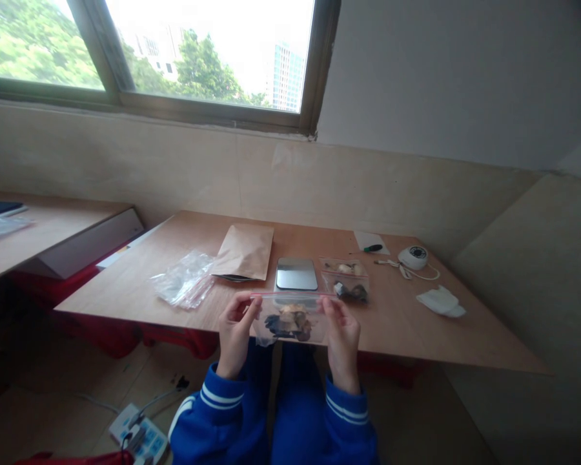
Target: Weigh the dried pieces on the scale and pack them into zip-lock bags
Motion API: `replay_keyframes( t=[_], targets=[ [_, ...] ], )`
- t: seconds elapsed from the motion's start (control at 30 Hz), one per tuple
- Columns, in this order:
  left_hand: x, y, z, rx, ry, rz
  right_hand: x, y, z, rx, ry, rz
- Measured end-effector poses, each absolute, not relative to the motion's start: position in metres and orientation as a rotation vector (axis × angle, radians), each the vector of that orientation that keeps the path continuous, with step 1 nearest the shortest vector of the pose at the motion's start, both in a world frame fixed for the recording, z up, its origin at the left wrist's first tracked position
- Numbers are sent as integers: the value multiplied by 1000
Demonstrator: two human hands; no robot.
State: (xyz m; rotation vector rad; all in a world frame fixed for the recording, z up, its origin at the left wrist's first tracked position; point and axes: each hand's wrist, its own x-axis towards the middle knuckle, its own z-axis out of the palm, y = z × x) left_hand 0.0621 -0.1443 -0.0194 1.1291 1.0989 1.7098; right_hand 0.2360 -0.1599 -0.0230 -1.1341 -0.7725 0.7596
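Between my two hands, a clear zip-lock bag (290, 323) with a red seal line hangs over the table's front edge. Dark and tan dried pieces lie inside it. My left hand (237, 326) pinches the top left corner, and my right hand (339, 329) pinches the top right corner. Just beyond the bag sits a flat scale (296, 274) with a shiny metal top. To its right lie filled zip-lock bags (351, 290), holding dark and pale pieces. A brown paper pouch (246, 250) and a pile of clear zip-lock bags (186, 281) are to the scale's left.
At the table's (416, 336) right are a white dome camera (413, 257) with a cable, a green-handled screwdriver (372, 248) on white paper, and a crumpled white tissue (440, 301). A power strip (139, 434) with cords lies on the floor at left. Another table (53, 226) stands left.
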Motion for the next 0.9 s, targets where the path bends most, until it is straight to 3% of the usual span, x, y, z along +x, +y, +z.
replay_keyframes(
  t=[0.33,0.6,0.9],
  targets=[
    [68,-145,-20,1079,1107,1718,237,-162,-24,-1098,-721,779],
    [66,-140,-31,1084,1095,1654,232,-160,-23,-1020,-897,1060],
    [64,-140,-30,1100,1089,1558,230,-160,-27,-1071,-964,968]
  ],
)
